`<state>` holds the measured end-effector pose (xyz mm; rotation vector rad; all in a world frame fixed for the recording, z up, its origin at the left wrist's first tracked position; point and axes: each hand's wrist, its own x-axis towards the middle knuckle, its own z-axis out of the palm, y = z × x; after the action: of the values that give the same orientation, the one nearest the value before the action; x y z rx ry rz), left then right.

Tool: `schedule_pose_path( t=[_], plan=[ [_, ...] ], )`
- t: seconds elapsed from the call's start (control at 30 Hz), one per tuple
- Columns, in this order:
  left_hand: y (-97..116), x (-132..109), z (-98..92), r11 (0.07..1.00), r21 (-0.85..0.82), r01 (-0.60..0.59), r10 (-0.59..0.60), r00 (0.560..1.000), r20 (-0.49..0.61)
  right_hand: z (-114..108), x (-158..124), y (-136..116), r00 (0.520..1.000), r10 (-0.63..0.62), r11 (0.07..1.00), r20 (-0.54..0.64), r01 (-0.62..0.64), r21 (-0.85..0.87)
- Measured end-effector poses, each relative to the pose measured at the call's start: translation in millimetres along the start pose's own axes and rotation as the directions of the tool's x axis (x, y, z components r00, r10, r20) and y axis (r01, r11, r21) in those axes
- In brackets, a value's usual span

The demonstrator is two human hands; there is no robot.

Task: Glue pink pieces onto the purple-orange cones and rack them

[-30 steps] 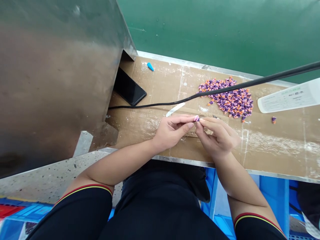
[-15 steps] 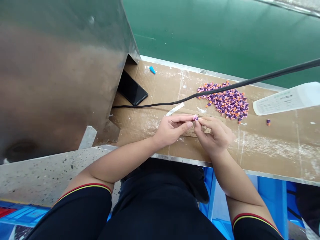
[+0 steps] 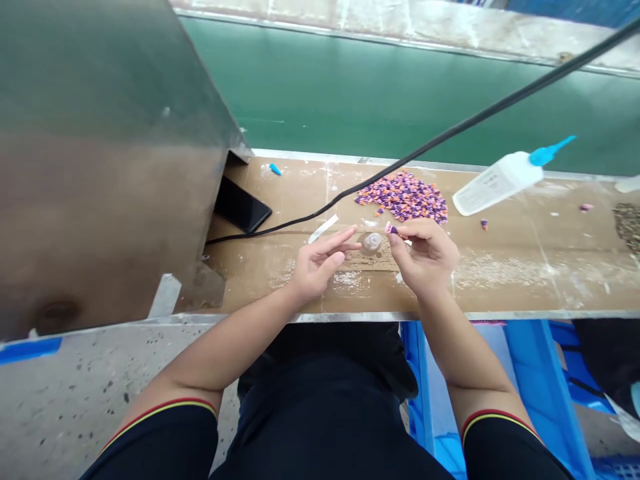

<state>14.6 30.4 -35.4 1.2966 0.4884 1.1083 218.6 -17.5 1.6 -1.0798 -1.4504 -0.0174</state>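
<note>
Through the head camera I find the housing (image 3: 110,167) at the left end of the desk (image 3: 505,293), partly hiding the phone (image 3: 245,205). The cap (image 3: 275,169) lies behind and right of the phone. The strip (image 3: 323,229) lies just behind my left grip (image 3: 317,265); my right grip (image 3: 426,255) has one piece (image 3: 394,230) between its fingers. Behind that grip is the pile (image 3: 407,195), with the bottle (image 3: 497,182) to its right and a stray piece (image 3: 485,225) just before the bottle.

And it's a workshop, surely; cardboard-covered bench (image 3: 505,290) beside a long green surface (image 3: 320,93); big metal housing (image 3: 100,180); heaped small pieces (image 3: 407,197); blue crates (image 3: 543,393) below.
</note>
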Motion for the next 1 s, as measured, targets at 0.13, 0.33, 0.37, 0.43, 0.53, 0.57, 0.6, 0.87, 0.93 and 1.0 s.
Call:
schedule_pose_path(
  t=[0.13,0.33,0.37,0.43,0.53,0.57,0.6,0.87,0.93,1.0],
  plan=[
    [5,-2,-1.9,0.992,0.105,-0.074,0.074,0.997,0.008,-68,-34,-12,0.947,0.283,0.95,-0.15,-0.255,0.181],
    [7,0,-0.9,0.973,0.225,-0.06,0.067,0.998,-0.022,-217,-137,-3,0.638,0.352,0.903,-0.685,-0.423,0.07],
    [6,0,0.1,0.971,0.231,-0.056,0.062,0.998,-0.017,-233,-154,2,0.559,0.4,0.834,-0.726,-0.551,0.036],
    [5,1,2.5,0.965,0.253,-0.074,0.074,0.997,0.009,-253,-187,12,0.394,0.579,0.594,-0.714,-0.804,0.038],
    [2,2,5.8,0.938,0.3,-0.172,0.162,0.985,0.061,-263,-224,28,0.235,0.749,0.327,-0.62,-0.944,0.037],
    [1,2,6.4,0.926,0.319,-0.203,0.189,0.979,0.073,-264,-233,34,0.203,0.783,0.267,-0.588,-0.964,0.023],
    [0,2,6.8,0.914,0.336,-0.226,0.211,0.974,0.08,-267,-240,40,0.169,0.813,0.203,-0.557,-0.979,-0.001],
    [-3,4,4.0,0.897,0.4,-0.189,0.194,0.981,0.028,-296,-263,93,0.015,0.925,-0.126,-0.38,-0.931,-0.343],
    [-3,4,4.1,0.9,0.397,-0.182,0.189,0.982,0.022,-300,-266,100,0.021,0.933,-0.147,-0.36,-0.89,-0.432],
    [-4,5,4.3,0.9,0.391,-0.191,0.198,0.98,0.023,-302,-270,104,0.052,0.938,-0.139,-0.344,-0.85,-0.508]
  ],
)
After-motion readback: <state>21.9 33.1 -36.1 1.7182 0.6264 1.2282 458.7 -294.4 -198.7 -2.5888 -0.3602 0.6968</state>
